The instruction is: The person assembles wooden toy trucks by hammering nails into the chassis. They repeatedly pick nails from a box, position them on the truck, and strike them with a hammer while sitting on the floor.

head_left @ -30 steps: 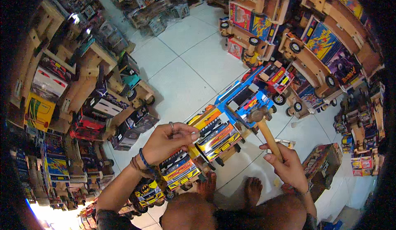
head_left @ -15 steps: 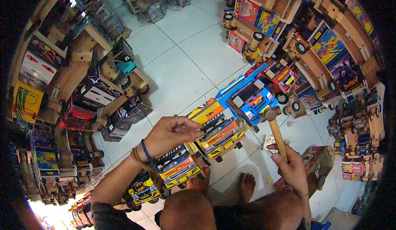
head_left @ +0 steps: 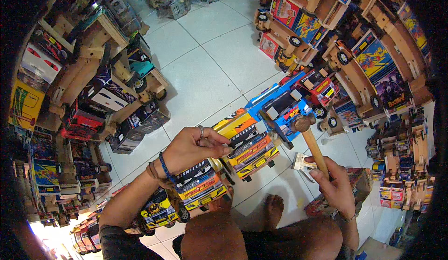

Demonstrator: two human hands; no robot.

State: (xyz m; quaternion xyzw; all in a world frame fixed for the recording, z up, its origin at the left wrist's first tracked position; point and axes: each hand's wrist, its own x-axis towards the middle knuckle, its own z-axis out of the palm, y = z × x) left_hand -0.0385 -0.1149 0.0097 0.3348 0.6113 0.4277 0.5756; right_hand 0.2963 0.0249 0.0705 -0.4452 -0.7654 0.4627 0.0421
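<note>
My left hand [head_left: 198, 148] is closed, thumb and fingertips pressed together at the near left side of an orange and yellow toy truck [head_left: 252, 159]. Whatever the pinch holds, if anything, is too small to make out. Under my left wrist sits a similar yellow toy truck [head_left: 201, 191], partly hidden by the arm. Wrapped around the wooden handle of a hammer [head_left: 313, 146], my right hand [head_left: 333, 185] keeps its metal head raised near a blue toy truck [head_left: 284, 108]. A smaller yellow and black toy truck [head_left: 158, 209] stands at the near left end of the row.
A red toy truck [head_left: 319, 88] ends the row at the far right. Stacked wooden toy trucks with dark wheels line the left [head_left: 116, 92] and right [head_left: 345, 57] sides. A small whitish packet [head_left: 300, 162] and a bare foot [head_left: 274, 205] are on the white tiled floor [head_left: 205, 69].
The hammer head has shifted slightly up and left in view, with my right hand still around its handle. My left hand stays pinched beside the orange and yellow truck.
</note>
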